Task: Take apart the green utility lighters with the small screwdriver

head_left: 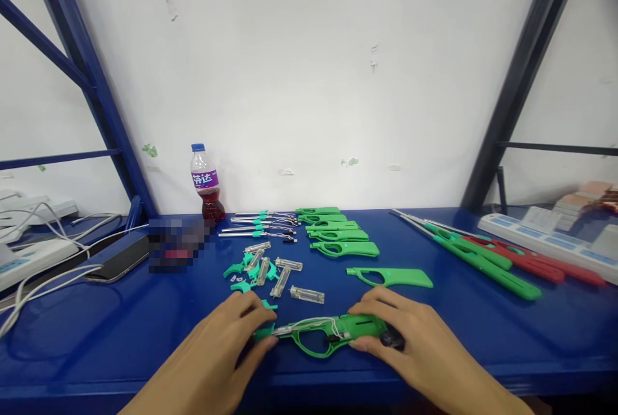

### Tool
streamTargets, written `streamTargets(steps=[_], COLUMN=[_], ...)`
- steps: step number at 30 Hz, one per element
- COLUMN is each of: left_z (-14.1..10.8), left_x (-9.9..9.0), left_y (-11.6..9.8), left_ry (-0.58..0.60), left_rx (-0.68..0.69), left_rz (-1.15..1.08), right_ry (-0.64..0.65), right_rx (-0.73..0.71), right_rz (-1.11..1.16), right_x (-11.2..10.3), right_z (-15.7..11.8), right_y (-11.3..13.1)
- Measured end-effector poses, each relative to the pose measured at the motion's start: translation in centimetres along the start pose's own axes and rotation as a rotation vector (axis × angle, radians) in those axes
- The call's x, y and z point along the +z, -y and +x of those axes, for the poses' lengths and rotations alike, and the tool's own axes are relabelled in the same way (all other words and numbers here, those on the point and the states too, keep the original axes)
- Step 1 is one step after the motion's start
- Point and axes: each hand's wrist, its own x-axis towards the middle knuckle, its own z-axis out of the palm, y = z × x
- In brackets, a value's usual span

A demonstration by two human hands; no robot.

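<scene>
Left hand (236, 331) closed in a fingertip pinch on the teal front end of the green lighter shell (328, 334); right hand (405, 338) laid over the rear of the same shell, fingers curled down on its back end beside a small black part (392, 339) there. Shell lying flat on the blue bench (96, 331) at lower centre of the frame, open side up, thin white wires (313, 322) looped across its trigger opening.

Judged good practice for this seating step: shell kept flat against the bench, held at both ends so that it cannot twist; wires tucked inside the outline before any closing pressure, lest one be pinched at the seam; pressure applied with fingertips only, near the edges, not on the trigger loop.

Just above the hands, centre of frame: one empty green half-shell (391, 276), then a scatter of clear tubes (280, 270) and small teal pieces (241, 273). Further up: a row of green half-shells (333, 231) with a row of wired metal stems (261, 225) to its left. Right of frame: finished long lighters (483, 257), green and red, laid diagonally, and a power strip (545, 241) beyond. Left of frame: soft-drink bottle (206, 183) against the wall, phone (120, 264), white cables (48, 254).
</scene>
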Motion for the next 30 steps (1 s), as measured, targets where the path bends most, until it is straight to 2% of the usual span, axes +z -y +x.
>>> streamTargets(steps=[4,8,11,15,21,26,30], left_z=[-0.1,0.0,0.1,0.5,1.4,1.9,4.5], left_x=[0.7,1.1,0.9,0.3,-0.3,-0.7,-2.6], left_y=[-0.6,-0.7,-0.9,-1.4,-1.8,-0.4,2.0], left_ry=[0.032,-0.053,-0.107,-0.081,-0.192,-0.214,-0.152], left_rx=[0.084,0.099,0.125,0.141,0.18,0.12,0.051], left_rz=[0.037,0.06,0.105,0.137,0.163,0.187,0.115], right_ry=[0.03,0.032,0.029,0.036,0.033,0.017,0.021], right_rx=[0.021,0.042,0.049,0.05,0.064,0.062,0.067], right_rz=[0.04,0.065,0.075,0.079,0.045,0.05,0.041], right_x=[0.1,-0.1,-0.1,-0.1,0.2,0.4,0.5], right_z=[-0.1,-0.2,-0.3,-0.3,-0.2,-0.3,-0.3], right_y=[0.0,0.2,0.4,0.4,0.2,-0.1,-0.2])
